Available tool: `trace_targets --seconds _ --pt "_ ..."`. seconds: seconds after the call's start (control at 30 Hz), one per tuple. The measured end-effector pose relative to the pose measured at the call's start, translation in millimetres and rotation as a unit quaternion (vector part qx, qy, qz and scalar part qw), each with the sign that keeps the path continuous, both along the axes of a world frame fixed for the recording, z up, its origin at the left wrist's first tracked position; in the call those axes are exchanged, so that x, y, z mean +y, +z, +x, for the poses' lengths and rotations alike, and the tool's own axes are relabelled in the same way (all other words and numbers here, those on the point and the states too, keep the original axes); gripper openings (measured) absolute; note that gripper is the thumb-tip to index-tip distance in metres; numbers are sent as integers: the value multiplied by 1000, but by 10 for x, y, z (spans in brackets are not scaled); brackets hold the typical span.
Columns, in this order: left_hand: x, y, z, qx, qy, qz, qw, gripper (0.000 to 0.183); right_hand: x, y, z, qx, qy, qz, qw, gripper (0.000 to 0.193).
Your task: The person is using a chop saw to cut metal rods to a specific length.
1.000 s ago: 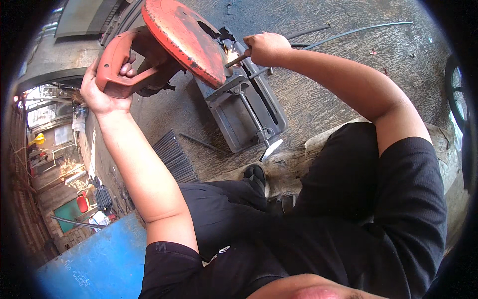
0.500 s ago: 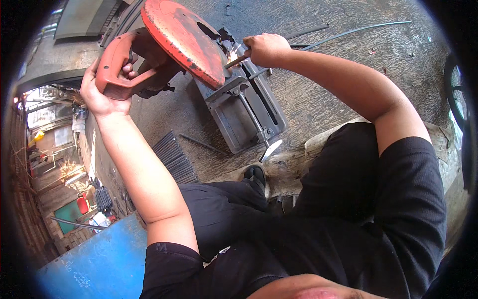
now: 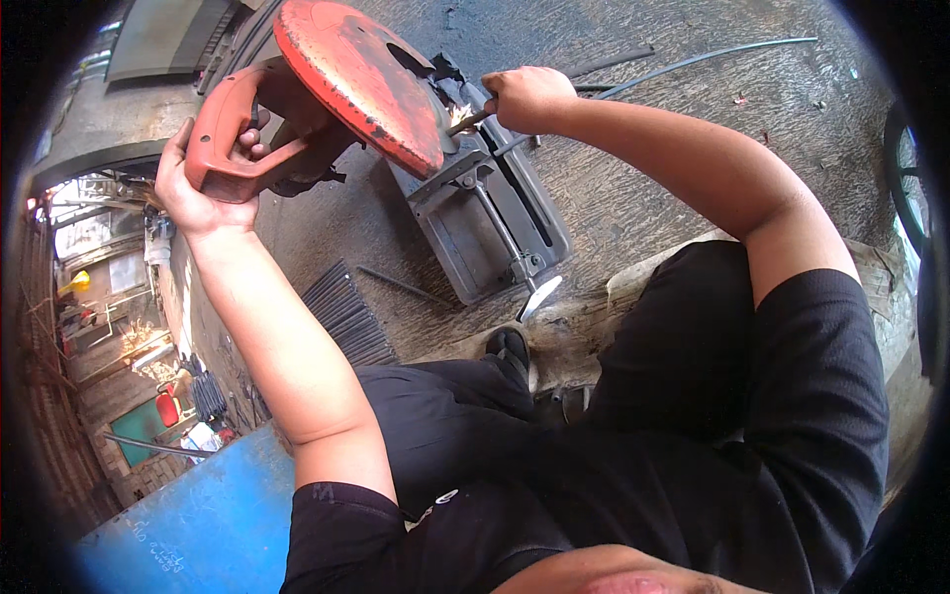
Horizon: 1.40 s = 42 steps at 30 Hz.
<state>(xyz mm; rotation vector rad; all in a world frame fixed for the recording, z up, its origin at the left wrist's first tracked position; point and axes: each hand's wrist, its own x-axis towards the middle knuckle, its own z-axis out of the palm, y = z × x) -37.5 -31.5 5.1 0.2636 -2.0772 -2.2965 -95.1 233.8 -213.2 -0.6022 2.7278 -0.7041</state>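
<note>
My left hand (image 3: 210,203) is wrapped round the orange-red D-handle (image 3: 211,131) of a chop saw, its fingertips inside the loop by the trigger. The saw's worn, scratched round guard (image 3: 356,84) tilts over the grey base (image 3: 450,243), which has a clamp screw and a pale crank (image 3: 539,297). In my closed right hand (image 3: 532,99) is a short metal rod (image 3: 471,122), its other end at the guard's lower edge. Bright sparks (image 3: 459,112) show where rod and saw meet. The guard hides most of the cutting wheel.
Dark cut rods (image 3: 346,312) lie side by side on the floor left of the base. A long thin rod (image 3: 712,57) and a dark bar (image 3: 614,61) stretch beyond my right hand. A blue panel (image 3: 198,525) stands at lower left; sparks (image 3: 139,337) fly at far left.
The saw's handle and guard have shifted slightly left, together with my left hand. My right hand and the rod stay almost in place.
</note>
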Motion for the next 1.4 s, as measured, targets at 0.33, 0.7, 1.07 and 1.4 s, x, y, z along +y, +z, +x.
trace_targets --seconds 0.33,0.7,1.07,1.4 --pt "6 -4 12 0 23 -12 1000 52 3 -19 -29 6 8 1 1000 33" --pt "-11 0 10 -1 13 -19 1000 54 -11 -42 -17 32 -8 -16 999 24" --pt "-30 5 0 -1 -2 -7 1000 55 -15 -44 -12 36 -11 -14 999 22" --pt "-27 -12 0 4 10 -9 1000 51 -8 -51 -6 43 -10 -19 999 22"
